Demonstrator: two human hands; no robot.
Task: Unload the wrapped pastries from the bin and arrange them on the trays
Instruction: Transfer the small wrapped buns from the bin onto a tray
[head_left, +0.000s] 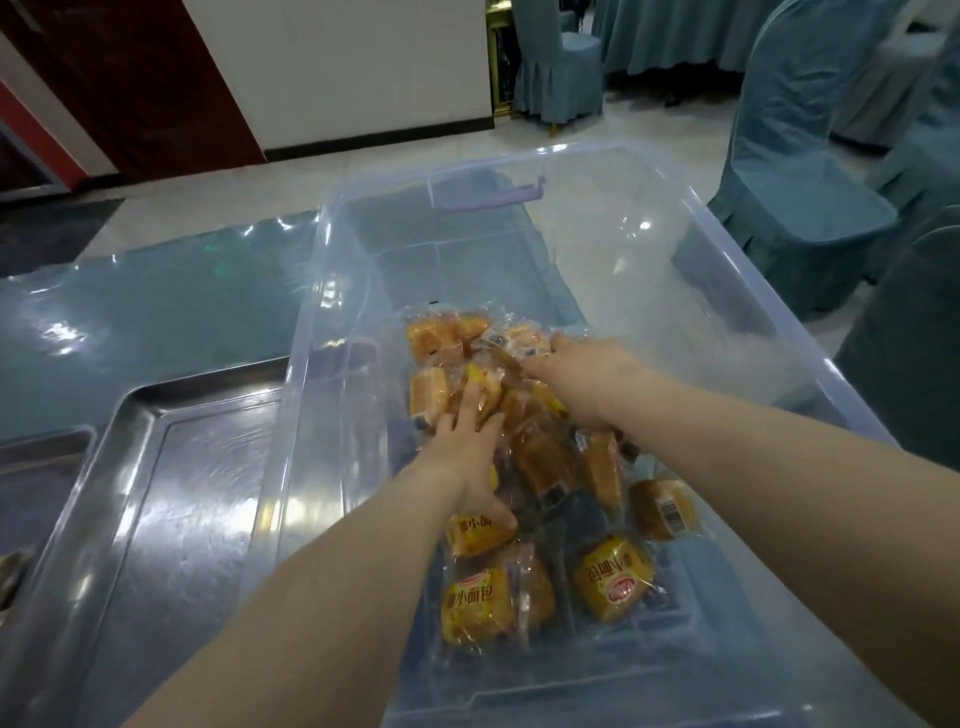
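Note:
A large clear plastic bin (727, 249) stands on the table and holds a heap of wrapped pastries (540, 457), golden buns in clear and yellow wrappers. Both my hands are inside the bin on the heap. My left hand (467, 457) lies flat over the pastries near the heap's left side, fingers spread, thumb against a yellow-labelled bun (475, 535). My right hand (587, 379) is cupped over the far right of the heap, fingers curled into the wrappers. An empty steel tray (171, 499) sits just left of the bin.
A second steel tray (36, 473) shows at the far left edge. The table has a glossy teal cover (156, 312). Chairs in teal covers (795, 197) stand to the right and behind; a red door and white wall are at the back.

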